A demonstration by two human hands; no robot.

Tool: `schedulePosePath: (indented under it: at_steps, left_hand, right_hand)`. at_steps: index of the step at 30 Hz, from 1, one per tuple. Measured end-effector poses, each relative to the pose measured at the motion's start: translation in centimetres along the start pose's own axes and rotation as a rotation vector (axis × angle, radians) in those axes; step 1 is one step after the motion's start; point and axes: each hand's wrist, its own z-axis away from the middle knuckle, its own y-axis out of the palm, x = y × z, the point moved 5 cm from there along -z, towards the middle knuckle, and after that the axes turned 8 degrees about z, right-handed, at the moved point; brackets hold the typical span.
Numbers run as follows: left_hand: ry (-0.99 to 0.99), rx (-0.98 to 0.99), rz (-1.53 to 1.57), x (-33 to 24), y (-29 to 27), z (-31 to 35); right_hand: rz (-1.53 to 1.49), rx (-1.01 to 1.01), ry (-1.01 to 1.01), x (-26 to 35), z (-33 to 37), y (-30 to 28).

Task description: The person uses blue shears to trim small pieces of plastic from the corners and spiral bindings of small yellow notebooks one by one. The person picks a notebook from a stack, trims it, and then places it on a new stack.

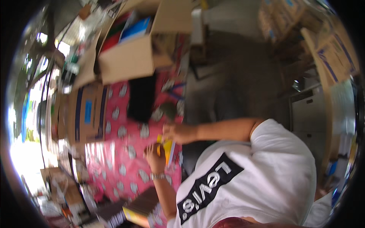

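Note:
A thin yellow and white booklet (pixel 167 151) lies at the near edge of the table, over a pink patterned tablecloth (pixel 114 159). My left hand (pixel 155 156), with a watch on its wrist, has its fingers curled around the booklet's left side. At the top end of the booklet, my right hand (pixel 178 133) is bent inward with its fingertips closed on it. Motion blur hides the exact finger contact and the pages.
Beyond my hands stands an open cardboard box (pixel 125 60) holding red and blue items. A black item (pixel 141 97), a blue V-shaped thing (pixel 175 91) and a dark green object (pixel 168 109) lie on the cloth. Stacked books (pixel 140 207) sit near my left forearm; a closed carton (pixel 88 114) stands left.

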Motion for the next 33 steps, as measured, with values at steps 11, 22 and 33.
schedulePosePath:
  at_steps: [11, 22, 33]
  left_hand:
    - [0.068, -0.034, 0.027, -1.6, 1.6, -1.1]
    - [0.204, 0.016, -0.021, -5.2, -0.7, -1.4]
    - [0.277, 0.073, 0.024, -6.5, 1.8, -2.5]
  right_hand:
    - [-0.042, 0.137, 0.285, 0.6, -0.4, 0.3]
    - [0.184, 0.264, 0.285, -0.7, -1.9, 2.9]
    - [0.235, 0.194, 0.258, -2.0, -2.7, 4.4]
